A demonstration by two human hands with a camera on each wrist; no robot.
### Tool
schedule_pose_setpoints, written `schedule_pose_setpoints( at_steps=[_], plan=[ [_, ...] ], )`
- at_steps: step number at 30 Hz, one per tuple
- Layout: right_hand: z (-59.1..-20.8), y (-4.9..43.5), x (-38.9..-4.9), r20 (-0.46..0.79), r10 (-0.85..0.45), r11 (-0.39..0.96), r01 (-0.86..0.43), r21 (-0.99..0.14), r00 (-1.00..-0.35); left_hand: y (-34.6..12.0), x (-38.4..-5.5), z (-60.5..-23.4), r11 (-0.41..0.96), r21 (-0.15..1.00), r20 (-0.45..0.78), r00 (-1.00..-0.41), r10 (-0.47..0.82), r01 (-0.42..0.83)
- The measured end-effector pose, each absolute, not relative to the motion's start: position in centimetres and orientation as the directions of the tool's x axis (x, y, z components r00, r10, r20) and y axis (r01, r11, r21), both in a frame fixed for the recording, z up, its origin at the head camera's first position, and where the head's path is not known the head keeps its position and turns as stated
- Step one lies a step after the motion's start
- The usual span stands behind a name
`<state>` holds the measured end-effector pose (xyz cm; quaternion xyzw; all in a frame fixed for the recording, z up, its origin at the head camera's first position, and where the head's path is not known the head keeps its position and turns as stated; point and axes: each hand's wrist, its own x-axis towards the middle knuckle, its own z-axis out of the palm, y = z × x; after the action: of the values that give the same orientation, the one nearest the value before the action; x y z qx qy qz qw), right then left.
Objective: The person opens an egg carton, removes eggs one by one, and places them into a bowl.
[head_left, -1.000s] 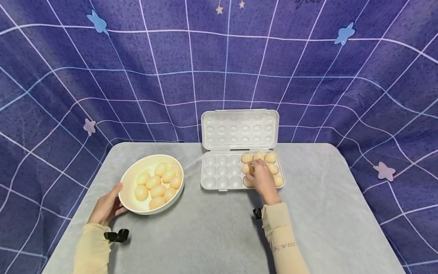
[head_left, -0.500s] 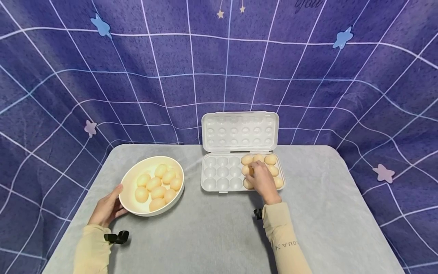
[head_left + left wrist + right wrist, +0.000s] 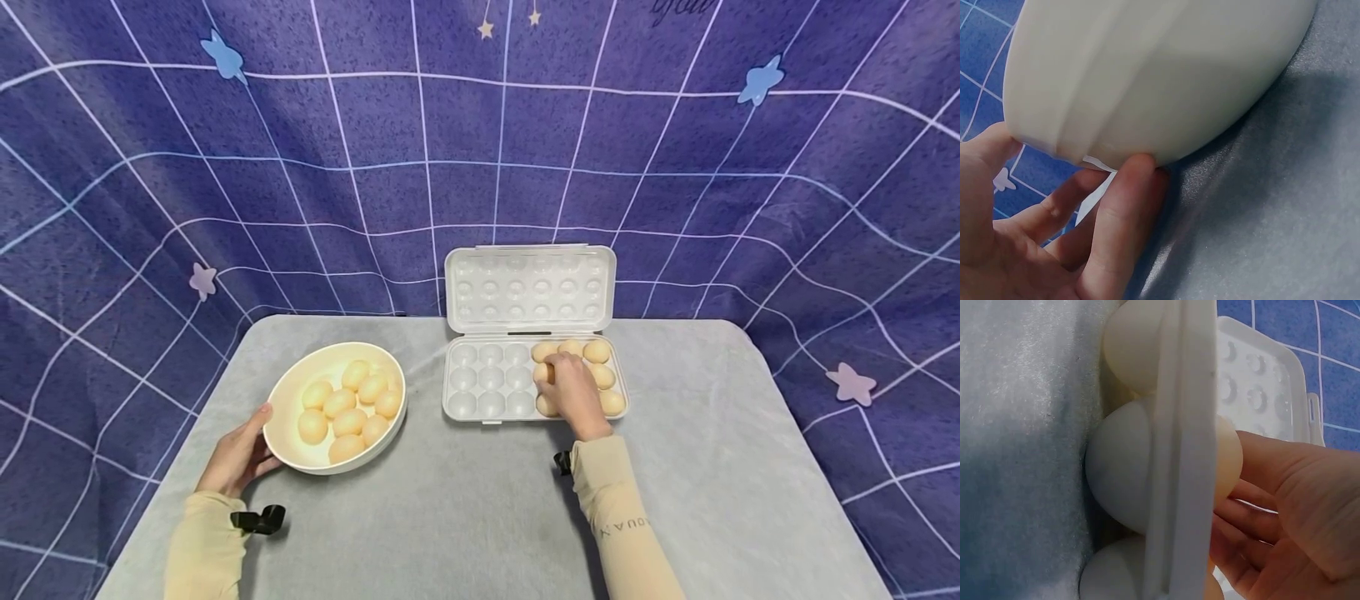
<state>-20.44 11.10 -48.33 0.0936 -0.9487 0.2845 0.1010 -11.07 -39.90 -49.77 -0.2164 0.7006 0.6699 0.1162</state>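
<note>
Left hand (image 3: pixel 236 454): curled against bowl (image 3: pixel 285 408), thumb at its rim.
Right hand (image 3: pixel 580 398): curled over tray (image 3: pixel 491 379); I cannot tell its hold.
Eggs (image 3: pixel 597 352): in bowl and tray; my knuckles bumping could crack them.

A grid-lined, purple-blue cloth (image 3: pixel 465 196) with pale and blue stars (image 3: pixel 761 81) hangs behind the grey counter (image 3: pixel 420 533).
</note>
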Motion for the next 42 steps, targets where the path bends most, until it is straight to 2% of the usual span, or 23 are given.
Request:
schedule_pose_setpoints(
  at_steps=[6,16,28,42],
  plan=[
    [-48.7,11.1,-20.5,0.265,-0.098,0.831,-0.225,-0.508,-0.959,-39.8,-11.0,-49.8,0.003,0.888,-0.455,-0.877,-0.151,-0.461],
    [-48.3,10.9,-20.3,0.339,-0.029,0.778,-0.234,-0.583,-0.940,-39.8,-11.0,-49.6,-0.016,0.891,-0.450,-0.878,-0.164,-0.454],
    [-47.1,9.8,-19.8,0.395,-0.040,0.713,-0.304,-0.632,-0.918,-40.0,-11.0,-49.6,0.005,0.890,-0.452,-0.882,-0.136,-0.457],
    [-46.3,6.8,-18.9,0.448,-0.069,0.689,-0.367,-0.624,-0.891,-39.8,-11.0,-49.3,-0.006,0.891,-0.451,-0.883,-0.132,-0.454]
  ],
)
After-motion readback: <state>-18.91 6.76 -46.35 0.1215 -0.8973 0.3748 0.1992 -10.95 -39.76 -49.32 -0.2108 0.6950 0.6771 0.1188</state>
